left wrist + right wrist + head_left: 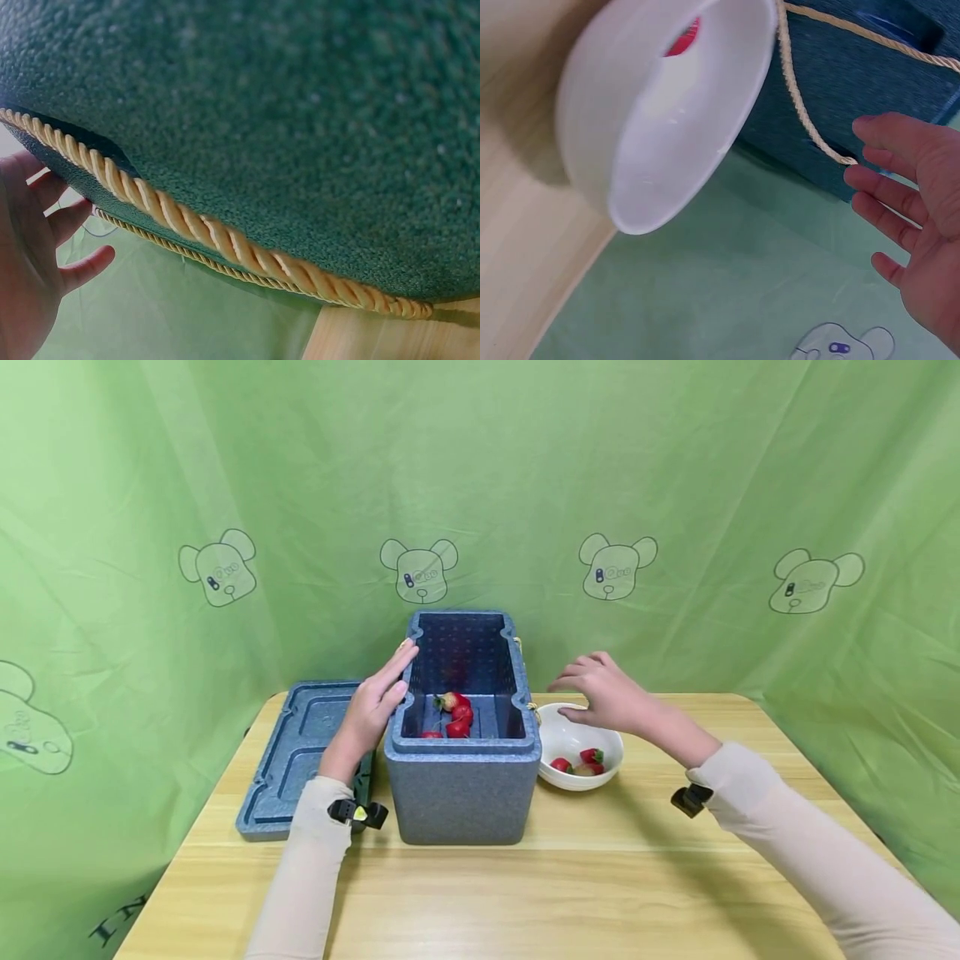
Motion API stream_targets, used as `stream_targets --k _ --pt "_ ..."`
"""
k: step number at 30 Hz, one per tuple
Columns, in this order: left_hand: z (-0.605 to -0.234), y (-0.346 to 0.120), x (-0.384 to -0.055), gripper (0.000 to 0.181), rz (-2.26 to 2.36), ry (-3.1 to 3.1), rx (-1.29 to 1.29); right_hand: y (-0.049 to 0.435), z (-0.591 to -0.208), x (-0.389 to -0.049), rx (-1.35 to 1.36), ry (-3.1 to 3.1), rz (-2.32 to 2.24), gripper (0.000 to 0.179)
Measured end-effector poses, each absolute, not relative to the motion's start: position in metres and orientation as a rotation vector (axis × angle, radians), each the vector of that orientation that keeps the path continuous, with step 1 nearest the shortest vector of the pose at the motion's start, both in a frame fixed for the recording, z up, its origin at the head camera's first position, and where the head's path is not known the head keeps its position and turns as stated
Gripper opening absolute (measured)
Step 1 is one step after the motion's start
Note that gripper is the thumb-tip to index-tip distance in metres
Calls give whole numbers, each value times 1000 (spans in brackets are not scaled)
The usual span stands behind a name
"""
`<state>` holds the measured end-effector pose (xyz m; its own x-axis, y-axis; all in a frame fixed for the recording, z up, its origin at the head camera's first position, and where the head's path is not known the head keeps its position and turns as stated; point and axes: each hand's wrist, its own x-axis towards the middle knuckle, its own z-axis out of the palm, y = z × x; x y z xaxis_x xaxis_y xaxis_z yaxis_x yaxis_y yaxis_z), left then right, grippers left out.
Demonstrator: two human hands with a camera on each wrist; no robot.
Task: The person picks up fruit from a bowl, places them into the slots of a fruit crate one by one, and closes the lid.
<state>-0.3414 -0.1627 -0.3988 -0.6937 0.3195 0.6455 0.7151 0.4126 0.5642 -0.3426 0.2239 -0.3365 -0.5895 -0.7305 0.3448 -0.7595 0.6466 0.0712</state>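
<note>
Green curtain, wooden table, blue box

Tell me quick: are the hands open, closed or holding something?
Left hand: open, touching the box.
Right hand: open, empty, near the bowl.

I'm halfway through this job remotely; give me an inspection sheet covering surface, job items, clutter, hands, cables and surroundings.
Surface: light wood-grain table.
Job items: lidless blue-grey box with red strawberries inside; white bowl to its right, with more strawberries in the bowl; matching lid left of the box.
Clutter: nothing seen.
Hands: left hand touches the box's left side at the rim; right hand is near the bowl, fingers apart, holding nothing.
Cables: nothing seen; the twisted yellow cord is on the box.
Surroundings: green fabric backdrop printed with bear-head outlines.
</note>
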Motion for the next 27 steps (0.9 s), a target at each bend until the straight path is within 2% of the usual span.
stream_targets --k 27 --pt "-399 -163 -341 55 -1204 -2231 -871 225 -389 -340 1348 -2691 -15 30"
